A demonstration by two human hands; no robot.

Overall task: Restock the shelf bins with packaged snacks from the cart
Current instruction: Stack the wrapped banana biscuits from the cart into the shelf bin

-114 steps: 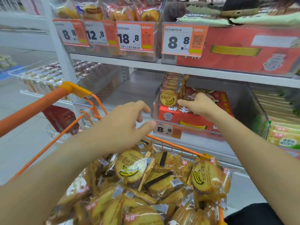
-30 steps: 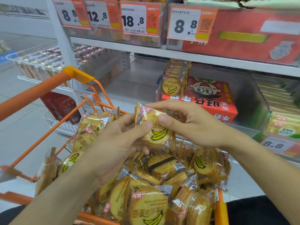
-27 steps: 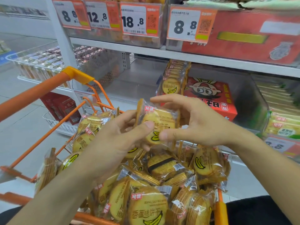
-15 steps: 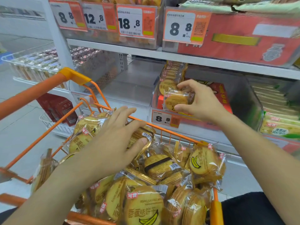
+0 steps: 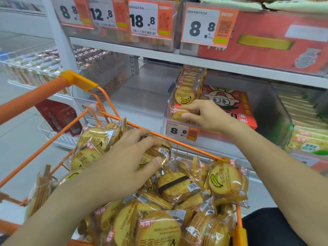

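Nearest the camera, the orange wire cart (image 5: 113,119) is sitting heaped with banana biscuit packets (image 5: 159,229): clear crinkly wrappers, each showing a stack of round golden biscuits, a drawn yellow banana with black outline, dark printed characters and a small red brand tab at a corner. Some are lying face up, others on edge so that the ridged biscuit sides and a white barcode patch are showing. The left hand (image 5: 124,162) is lying palm down on the heap towards the cart's far side, fingers curled over and thumb pressing against one packet in the cart (image 5: 158,151) that is turned barcode side up; it is gripping that packet, which is resting among the others. Beyond the cart's far rail, the right hand (image 5: 207,116) is reaching into the clear shelf bin (image 5: 276,110) on the middle shelf, fingers closed around another packet (image 5: 179,114) at the bin's near left corner, just above the 8.8 price tag (image 5: 181,131). Just behind it, a row of the same packets (image 5: 186,89) is standing upright along the bin's left wall, the front one showing its banana. A red cartoon-printed box (image 5: 229,105) is lying flat to their right inside the bin. Farther up, the top shelf is carrying more price tags (image 5: 143,18).
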